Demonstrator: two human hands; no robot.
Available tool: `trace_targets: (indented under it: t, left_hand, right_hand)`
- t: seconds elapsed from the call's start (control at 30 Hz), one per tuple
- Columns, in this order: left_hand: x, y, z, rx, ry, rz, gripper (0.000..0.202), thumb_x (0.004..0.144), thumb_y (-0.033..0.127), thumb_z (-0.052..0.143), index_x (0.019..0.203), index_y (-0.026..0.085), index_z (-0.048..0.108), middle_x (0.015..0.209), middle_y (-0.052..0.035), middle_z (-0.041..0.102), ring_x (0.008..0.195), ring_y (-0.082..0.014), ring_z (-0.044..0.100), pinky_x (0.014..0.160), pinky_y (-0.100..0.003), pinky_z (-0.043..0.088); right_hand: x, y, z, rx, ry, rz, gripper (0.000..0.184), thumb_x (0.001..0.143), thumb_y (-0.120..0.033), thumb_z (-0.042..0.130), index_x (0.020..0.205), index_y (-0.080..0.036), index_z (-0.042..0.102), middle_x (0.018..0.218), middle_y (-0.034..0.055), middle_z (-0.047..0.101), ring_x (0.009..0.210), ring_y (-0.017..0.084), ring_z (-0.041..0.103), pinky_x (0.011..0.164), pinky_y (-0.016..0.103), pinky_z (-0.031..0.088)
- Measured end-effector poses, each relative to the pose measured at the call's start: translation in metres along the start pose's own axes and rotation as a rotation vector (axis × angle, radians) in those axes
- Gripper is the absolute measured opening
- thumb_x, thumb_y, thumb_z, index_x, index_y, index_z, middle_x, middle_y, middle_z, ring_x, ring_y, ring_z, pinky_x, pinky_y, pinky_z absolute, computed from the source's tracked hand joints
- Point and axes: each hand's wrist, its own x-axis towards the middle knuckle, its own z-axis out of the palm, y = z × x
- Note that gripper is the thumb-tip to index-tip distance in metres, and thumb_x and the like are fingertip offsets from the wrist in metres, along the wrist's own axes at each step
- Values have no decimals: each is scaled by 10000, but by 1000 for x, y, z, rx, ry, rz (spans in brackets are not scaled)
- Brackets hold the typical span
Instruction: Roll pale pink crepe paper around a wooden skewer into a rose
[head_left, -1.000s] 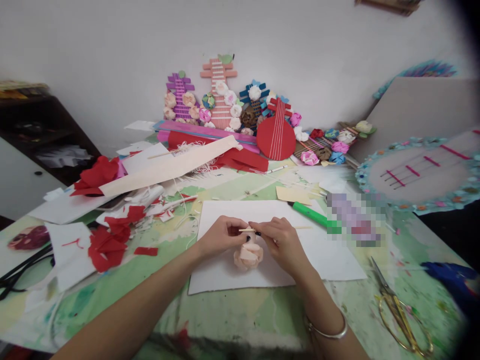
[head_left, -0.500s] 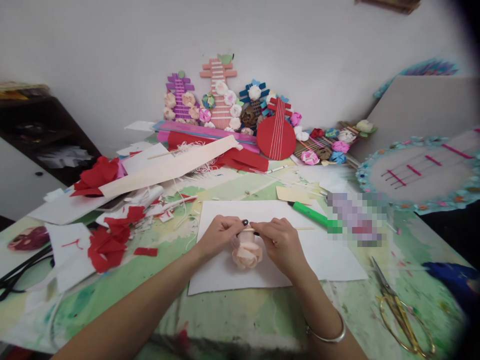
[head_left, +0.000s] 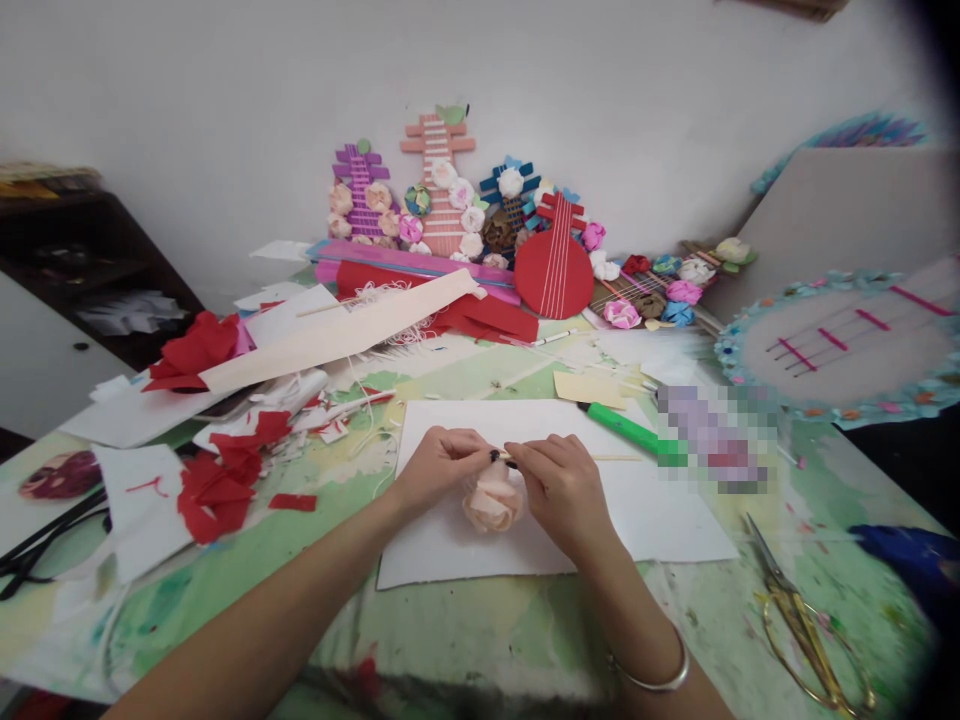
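Left fingers [head_left: 474, 456], right fingers [head_left: 531, 462] pinch stick [head_left: 615, 458] beside peach flower [head_left: 493, 506]

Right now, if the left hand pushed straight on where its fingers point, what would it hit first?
Probably the right hand, which lies just ahead of the left hand along the thin stick; any gap between them is hard to judge.

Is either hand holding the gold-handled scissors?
No, the gold-handled scissors lie on the patterned tablecloth, while the left hand and right hand meet at the thin stick.
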Motion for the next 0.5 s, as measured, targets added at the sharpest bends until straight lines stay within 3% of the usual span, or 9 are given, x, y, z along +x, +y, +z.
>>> trace_targets:
  t: [0.2, 0.37, 0.5]
  left_hand:
    - [1, -1, -2, 148, -26, 104, 185, 765, 188, 569, 775, 134, 746, 723, -55, 675, 667, -123, 584, 613, -210, 416]
    - [-1, -3, 1, 259, 25, 219, 173, 737, 147, 586, 799, 133, 747, 733, -59, 706, 670, -127, 612, 636, -211, 442]
    - [-4, -2, 3, 254, 31, 186, 184, 739, 167, 595, 840, 149, 748, 779, -44, 738, 681, -136, 646, 640, -205, 471]
  right_hand:
    - [0, 0, -1, 55, -29, 89, 206, 873, -157, 468, 748, -180, 630, 682, 43, 618, 692, 158, 523, 658, 311, 314]
    - [2, -1, -5, 150, -102, 137, 167, 870, -169, 460, 766, -176, 591, 716, 34, 589, 718, 160, 489, 690, 318, 299]
    - [4, -2, -6, 196, -108, 167, 141, 870, -195, 477, 765, -179, 570, 710, 19, 579, 723, 156, 482, 712, 319, 292]
